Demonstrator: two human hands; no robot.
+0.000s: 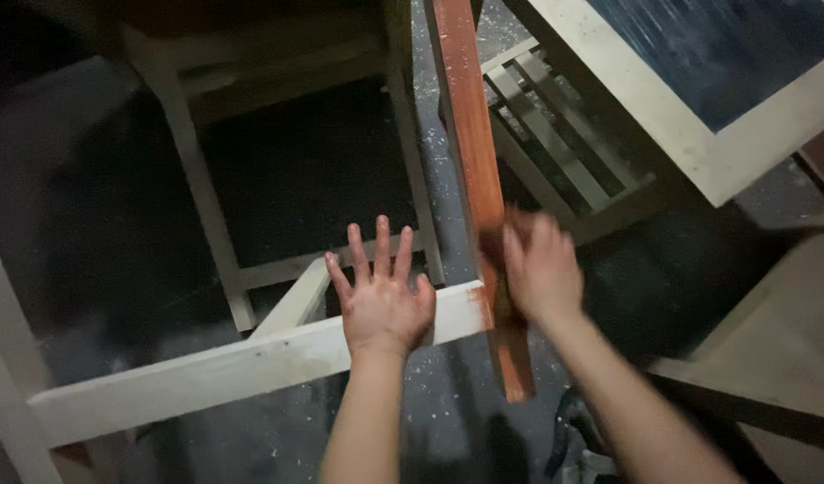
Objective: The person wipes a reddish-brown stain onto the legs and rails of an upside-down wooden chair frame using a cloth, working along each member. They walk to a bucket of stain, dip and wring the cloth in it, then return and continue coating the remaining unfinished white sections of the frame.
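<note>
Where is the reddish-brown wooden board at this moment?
In the head view, the reddish-brown board runs from top centre down to lower centre, crossing the end of the pale rail, with the right hand on it.

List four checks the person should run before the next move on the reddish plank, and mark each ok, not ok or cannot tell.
1. Left hand flat on the pale rail, steadying it: ok.
2. Right hand on the reddish plank: ok, though its grip is blurred.
3. Plank meets the rail's end: ok, they touch there.
4. Fingers of the left hand away from the plank: ok.
5. Plank's far end supported: cannot tell, out of frame.
</note>
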